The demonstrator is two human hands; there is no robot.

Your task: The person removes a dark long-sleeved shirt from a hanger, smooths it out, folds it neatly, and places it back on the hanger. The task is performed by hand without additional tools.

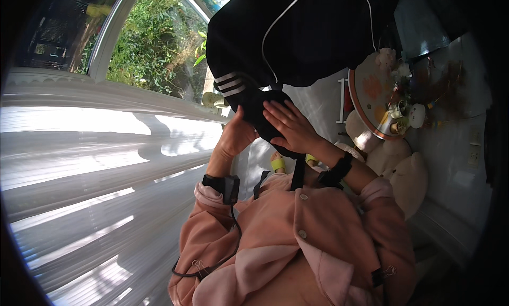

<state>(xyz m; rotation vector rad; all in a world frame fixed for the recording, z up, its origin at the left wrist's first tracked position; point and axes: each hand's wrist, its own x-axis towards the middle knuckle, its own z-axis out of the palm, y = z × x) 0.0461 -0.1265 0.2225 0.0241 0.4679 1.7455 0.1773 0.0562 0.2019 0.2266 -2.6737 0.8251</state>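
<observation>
A dark jacket (314, 35) with thin white piping hangs before me, its upper part cut off by the picture's top edge. Three white stripes (230, 84) cross its sleeve. My left hand (237, 134) grips the left edge of the sleeve's lower part (256, 117), thumb at the near side and some fingertips hidden behind the fabric. Flat on the front of that same sleeve part rests my right hand (292, 127), its fingers slightly spread. Below the right hand, the sleeve's end narrows towards my lap.
White blinds or shutters (99, 178) fill the left side beneath a window (155, 47). At right stand a round table (364, 115) with small ornaments and several pale plush toys (401, 174). A black cable (238, 234) runs from my left wrist device (226, 188).
</observation>
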